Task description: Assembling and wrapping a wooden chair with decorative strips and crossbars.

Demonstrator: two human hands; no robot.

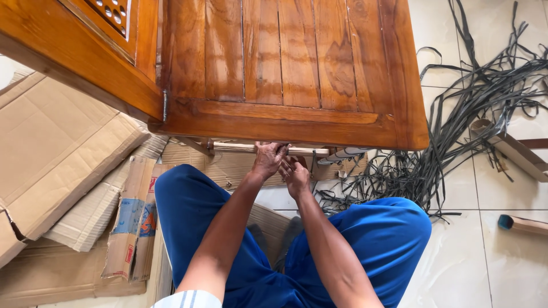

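Wooden panel point(285, 63), a big varnished teak-coloured piece hinged to a darker frame point(68, 51), fills the top of my view and tilts over my knees. Under its lower edge runs a pale wooden bar point(240, 148), and that is where I am working. Flattened cardboard point(63, 148) covers the floor to my left; a tangle of dark flat weaving strips point(474, 108) sprawls over the tiles point(456, 251) to my right. A few strips already look wrapped around the bar just right of my hands, so I judge the weaving barely begun, with most of the pile unused. My left hand point(268, 159) curls closed on the bar's edge. My right hand point(295, 175), touching it just below, pinches narrow; what it grips I cannot tell.
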